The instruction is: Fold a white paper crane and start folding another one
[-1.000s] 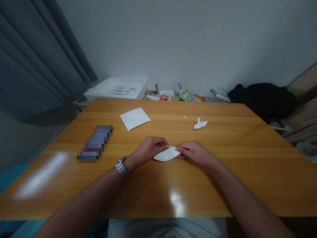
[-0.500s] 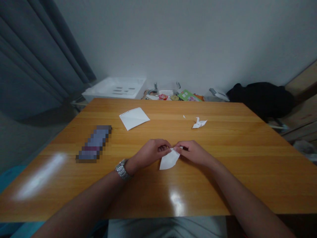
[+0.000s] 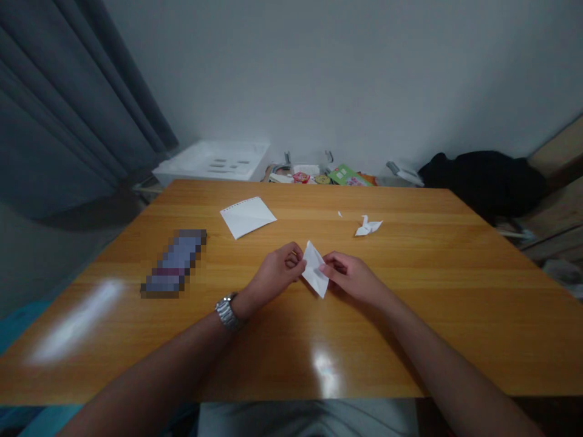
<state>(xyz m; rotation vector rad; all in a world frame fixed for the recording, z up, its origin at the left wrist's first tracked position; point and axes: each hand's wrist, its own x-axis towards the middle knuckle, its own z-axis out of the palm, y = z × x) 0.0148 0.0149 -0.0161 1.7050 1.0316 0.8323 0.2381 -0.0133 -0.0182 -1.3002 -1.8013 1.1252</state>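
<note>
A small folded white paper (image 3: 314, 270), now roughly diamond-shaped, is held up between both hands just above the table. My left hand (image 3: 281, 267), with a metal watch (image 3: 226, 311) on its wrist, pinches the paper's left corner between thumb and fingers. On the opposite edge, my right hand (image 3: 348, 274) grips it, thumb in front and fingers behind. Beyond the right hand lies a folded paper crane (image 3: 368, 226). A tiny paper scrap (image 3: 339, 214) rests to the crane's left.
A sheet of white paper (image 3: 248, 217) with a perforated edge lies at the back left of the wooden table (image 3: 446, 291). A blurred-out phone-like object (image 3: 175, 264) is on the left. Behind the table stand a white tray (image 3: 182, 164) and a green booklet (image 3: 347, 176).
The folded paper has been turned, so one point now stands up between the hands and another points down. Both hands shifted slightly; the left one now grips the side corner.
</note>
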